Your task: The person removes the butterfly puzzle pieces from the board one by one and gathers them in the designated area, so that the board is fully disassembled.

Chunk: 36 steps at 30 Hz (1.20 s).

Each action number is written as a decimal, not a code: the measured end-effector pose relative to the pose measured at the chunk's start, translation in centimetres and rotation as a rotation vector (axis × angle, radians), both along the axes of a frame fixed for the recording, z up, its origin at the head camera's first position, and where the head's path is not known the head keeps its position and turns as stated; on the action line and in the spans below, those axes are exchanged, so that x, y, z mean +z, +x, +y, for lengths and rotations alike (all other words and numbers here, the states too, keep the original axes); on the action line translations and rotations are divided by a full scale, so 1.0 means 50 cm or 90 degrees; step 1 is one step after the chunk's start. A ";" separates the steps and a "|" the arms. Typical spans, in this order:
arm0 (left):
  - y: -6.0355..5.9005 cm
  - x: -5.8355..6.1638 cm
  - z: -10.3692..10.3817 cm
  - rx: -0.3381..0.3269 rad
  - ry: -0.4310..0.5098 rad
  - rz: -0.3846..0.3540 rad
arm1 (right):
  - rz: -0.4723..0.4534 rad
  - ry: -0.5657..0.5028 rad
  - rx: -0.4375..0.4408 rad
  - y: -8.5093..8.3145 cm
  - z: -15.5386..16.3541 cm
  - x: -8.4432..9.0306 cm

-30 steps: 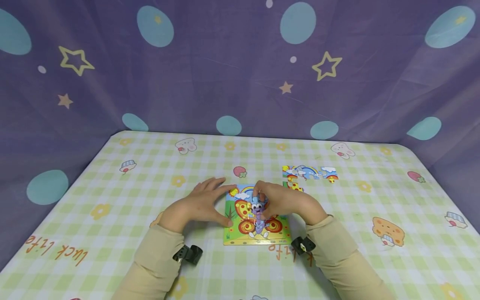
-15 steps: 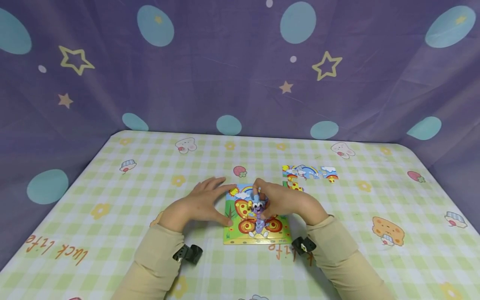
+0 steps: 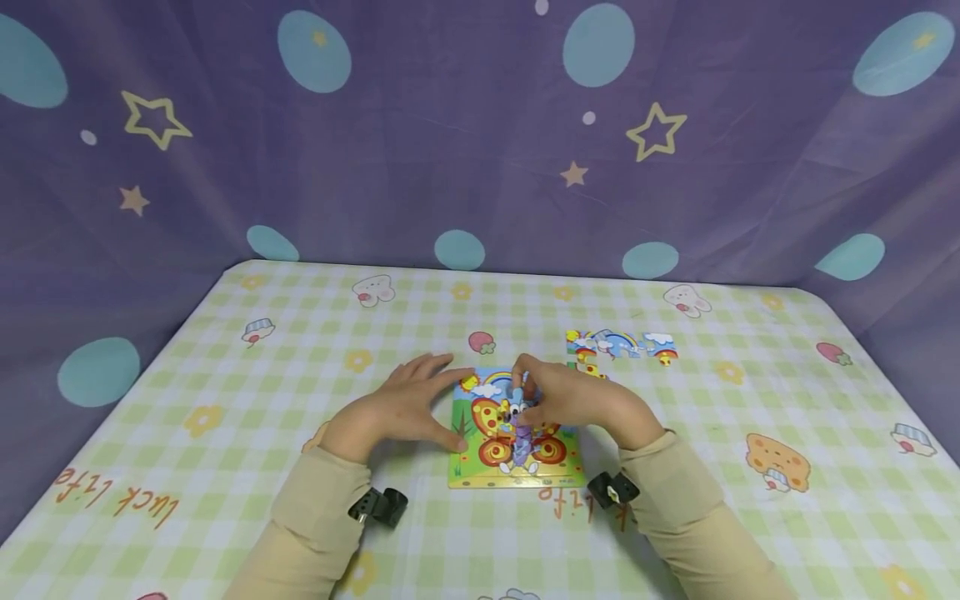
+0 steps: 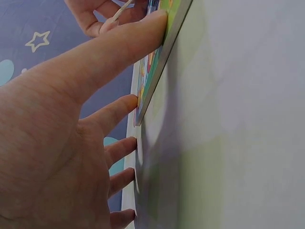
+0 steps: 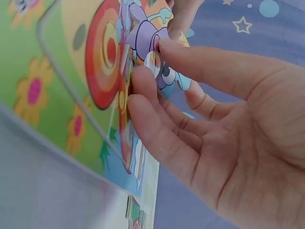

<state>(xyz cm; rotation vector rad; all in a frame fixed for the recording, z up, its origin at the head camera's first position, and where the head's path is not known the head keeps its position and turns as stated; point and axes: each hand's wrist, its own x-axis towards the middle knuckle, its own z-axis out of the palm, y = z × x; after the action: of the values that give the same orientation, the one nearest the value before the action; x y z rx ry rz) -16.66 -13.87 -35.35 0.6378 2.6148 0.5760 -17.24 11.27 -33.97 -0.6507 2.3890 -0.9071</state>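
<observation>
A square butterfly puzzle board [image 3: 480, 477] lies flat near the table's front middle. My left hand [image 3: 438, 408] steadies its left edge, with the thumb at the near corner and the index finger at the far corner, fingers straight. In the left wrist view the left hand [image 4: 136, 64] presses its thumb on the board's grey edge [image 4: 157, 67]. My right hand [image 3: 528, 400] pinches the blue-purple butterfly body piece [image 3: 521, 421], tilted up over the board's middle. The right wrist view shows the right hand [image 5: 151, 59] with thumb and fingers on that piece [image 5: 147, 38].
Joined rainbow-and-cloud pieces [image 3: 621, 344] lie loose behind and right of the board. Another piece [image 3: 590, 372] peeks out behind my right hand. A green checked cloth [image 3: 225, 375] covers the table, and a purple curtain [image 3: 450, 150] hangs close behind it.
The right hand has tipped the butterfly body piece up a little more and its fingers cover more of it. The left hand and board have stayed put.
</observation>
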 end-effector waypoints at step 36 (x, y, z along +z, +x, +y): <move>0.000 -0.001 0.001 -0.003 -0.003 0.001 | 0.068 -0.085 0.005 0.029 0.038 -0.004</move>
<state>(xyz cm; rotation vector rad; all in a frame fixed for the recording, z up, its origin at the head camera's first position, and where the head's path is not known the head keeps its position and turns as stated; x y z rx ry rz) -16.68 -13.83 -35.39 0.6434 2.6150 0.5680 -15.81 13.17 -34.18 -0.7759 2.4324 -1.0604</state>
